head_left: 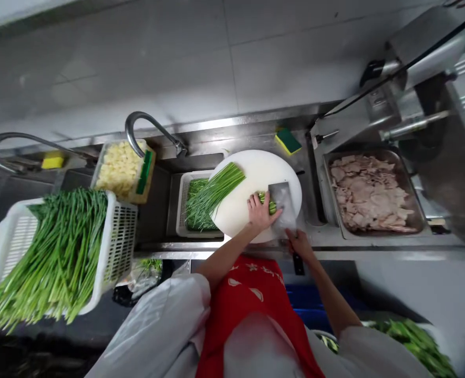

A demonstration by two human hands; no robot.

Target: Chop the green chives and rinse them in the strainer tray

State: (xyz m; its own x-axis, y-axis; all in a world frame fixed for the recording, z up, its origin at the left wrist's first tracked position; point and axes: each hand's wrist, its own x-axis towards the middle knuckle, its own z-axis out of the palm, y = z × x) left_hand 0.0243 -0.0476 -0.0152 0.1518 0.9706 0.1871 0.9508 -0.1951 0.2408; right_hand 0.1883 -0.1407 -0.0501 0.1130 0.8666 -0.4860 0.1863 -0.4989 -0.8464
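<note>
My left hand (260, 212) presses down on a short bunch of green stems (272, 207) on the round white cutting board (245, 202), its fingers curled over them. In my right hand (300, 244) is the handle of a cleaver (283, 203). The cleaver's broad blade lies over the right part of the board, close against the stems and the left hand's thumb. A longer bundle of thin green stalks (220, 190), like garlic chives, lies across the board's left edge, its leafy ends hanging over a white basket (181, 210) in the sink.
To the left stands a large white basket (116, 239) heaped with long green stalks (64, 247). Behind it is a tub of pale chopped pieces (117, 167), near a curved faucet (153, 123). A sponge (288, 140) lies behind the board; a metal tray (421, 220) of sliced meat (370, 191) stands right.
</note>
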